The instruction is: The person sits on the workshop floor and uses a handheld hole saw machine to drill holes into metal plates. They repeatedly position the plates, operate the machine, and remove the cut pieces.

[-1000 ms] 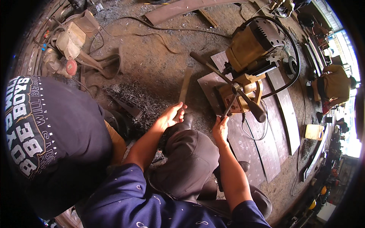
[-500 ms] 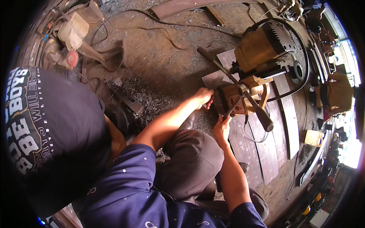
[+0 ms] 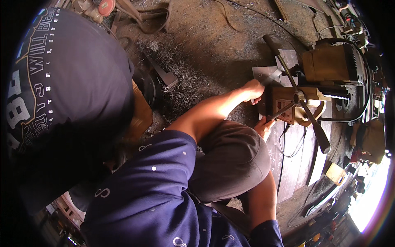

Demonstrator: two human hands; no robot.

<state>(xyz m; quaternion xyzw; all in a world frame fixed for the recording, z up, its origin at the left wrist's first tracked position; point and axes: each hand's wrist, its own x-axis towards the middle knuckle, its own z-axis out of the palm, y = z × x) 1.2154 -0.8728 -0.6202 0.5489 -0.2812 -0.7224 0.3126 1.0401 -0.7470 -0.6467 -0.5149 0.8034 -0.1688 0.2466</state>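
Note:
A yellow-and-black magnetic drill (image 3: 331, 66) stands on dark steel plates (image 3: 293, 142), with a three-spoked feed handle (image 3: 298, 97) on its near side. My right hand (image 3: 263, 126) is closed around the near end of one spoke, partly hidden behind my knee. My left hand (image 3: 254, 89) is closed beside the drill's base, on what looks like a pale flat strip (image 3: 272, 77). That strip points toward the area under the drill's chuck; its exact kind I cannot make out.
Metal shavings (image 3: 185, 74) litter the floor to the left, around a flat metal piece (image 3: 166, 77). Close on my left is another person in a dark shirt (image 3: 90, 70). A black cable (image 3: 368, 99) loops round the drill; a pale yellow container (image 3: 336, 173) stands at the right.
The view has shifted, so the drill appears farther right. My left hand now shows a pale strip reaching toward the chuck area. My right hand stays at the feed handle's spoke.

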